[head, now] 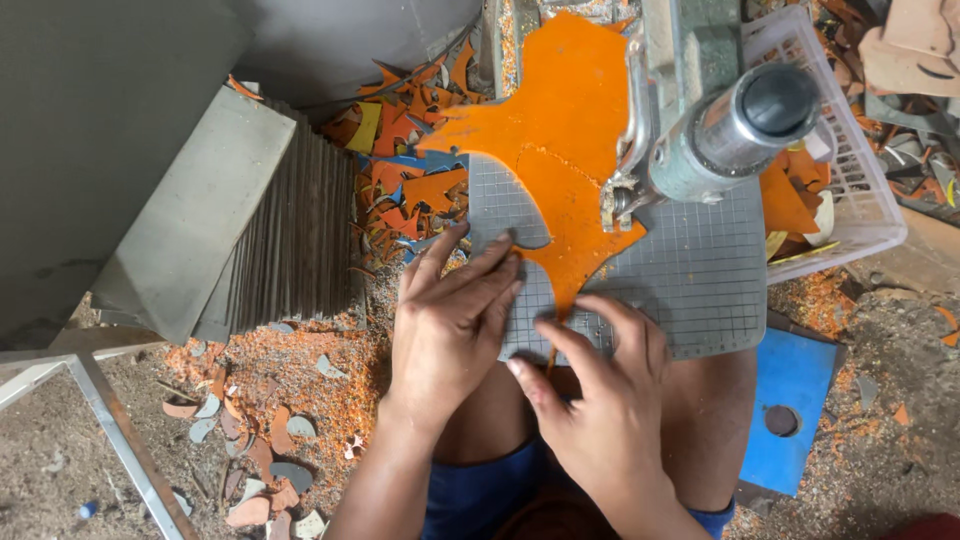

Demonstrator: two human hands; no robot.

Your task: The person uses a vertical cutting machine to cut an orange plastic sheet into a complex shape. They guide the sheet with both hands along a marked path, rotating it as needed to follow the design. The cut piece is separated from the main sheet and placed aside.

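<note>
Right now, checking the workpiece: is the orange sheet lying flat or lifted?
Flat: the orange sheet lies on the gridded mat, both hands pressing near its tip.

Even, soft daylight with faint shadows, no glare; mostly sharp, slight wide-angle bending toward the edges.

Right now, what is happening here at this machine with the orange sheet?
A person sits at a small machine and presses both hands on a grey gridded sheet under it. The left hand lies flat on the sheet's left edge. The right hand rests beside it, fingertips by a narrow tip of the orange sheet. Orange and grey offcuts cover the floor; a white basket stands behind.
</note>
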